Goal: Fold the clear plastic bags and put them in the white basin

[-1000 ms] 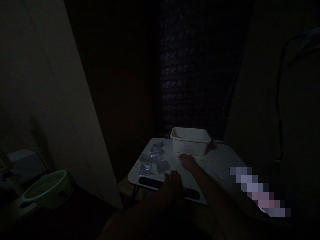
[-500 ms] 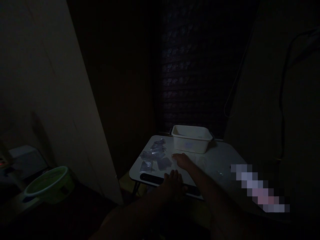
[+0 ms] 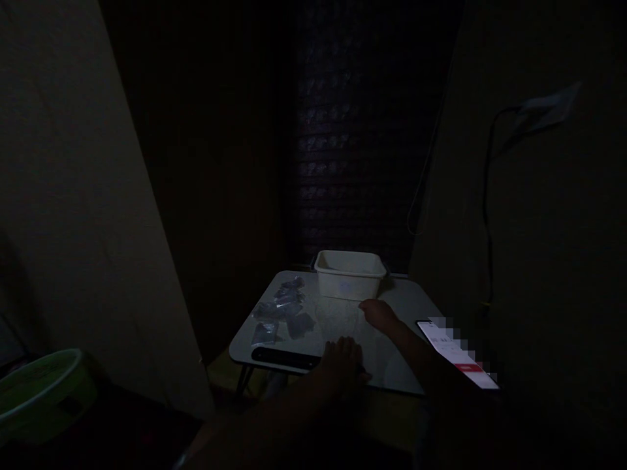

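The scene is dim. My left hand (image 3: pixel 343 358) lies at the near edge of the white folding table (image 3: pixel 406 375), fingers extended and resting on the top. Farther in, my right hand (image 3: pixel 379 314) is closed, its fingertips low over the table just in front of the white plastic tub (image 3: pixel 350 285). A faint clear plastic sheet (image 3: pixel 337 316) seems to lie between the hands, its outline hard to make out. What the right fingers hold, if anything, is too dark to see. Several clear plastic packets (image 3: pixel 300 324) lie spread on the table's left side.
A phone with a lit screen (image 3: pixel 455 356) lies at the table's right edge. A dark slot (image 3: pixel 284 358) runs along the front edge. To the lower left stands a green basin (image 3: pixel 53 385). A cable (image 3: pixel 486 209) hangs down the right wall.
The view has turned right, so the table sits farther left. My right hand has moved right relative to the tub. My left hand stays at the front edge.
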A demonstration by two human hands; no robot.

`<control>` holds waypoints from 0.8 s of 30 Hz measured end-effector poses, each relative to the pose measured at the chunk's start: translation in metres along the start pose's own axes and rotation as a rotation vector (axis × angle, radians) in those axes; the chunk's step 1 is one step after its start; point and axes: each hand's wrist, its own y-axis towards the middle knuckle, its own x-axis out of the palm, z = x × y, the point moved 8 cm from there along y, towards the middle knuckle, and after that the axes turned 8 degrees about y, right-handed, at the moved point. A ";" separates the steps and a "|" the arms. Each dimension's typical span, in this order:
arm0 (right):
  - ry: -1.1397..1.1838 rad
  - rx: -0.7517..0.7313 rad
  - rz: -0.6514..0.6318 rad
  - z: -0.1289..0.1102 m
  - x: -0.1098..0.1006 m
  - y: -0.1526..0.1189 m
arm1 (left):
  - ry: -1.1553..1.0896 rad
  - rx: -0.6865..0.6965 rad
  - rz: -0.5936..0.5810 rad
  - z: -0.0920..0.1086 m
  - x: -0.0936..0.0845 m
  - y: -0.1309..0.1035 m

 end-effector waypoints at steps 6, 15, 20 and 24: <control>-0.084 0.265 -0.069 0.068 -0.015 -0.047 | 0.060 0.138 0.007 0.038 0.004 0.011; 0.093 0.280 -0.165 0.087 -0.002 -0.054 | 0.157 0.160 0.040 0.058 0.004 0.012; 0.192 0.330 -0.193 0.079 0.006 -0.049 | 0.162 0.154 0.076 0.058 0.000 0.009; 0.214 0.383 -0.164 0.080 0.005 -0.045 | 0.175 0.152 0.147 0.059 -0.010 0.013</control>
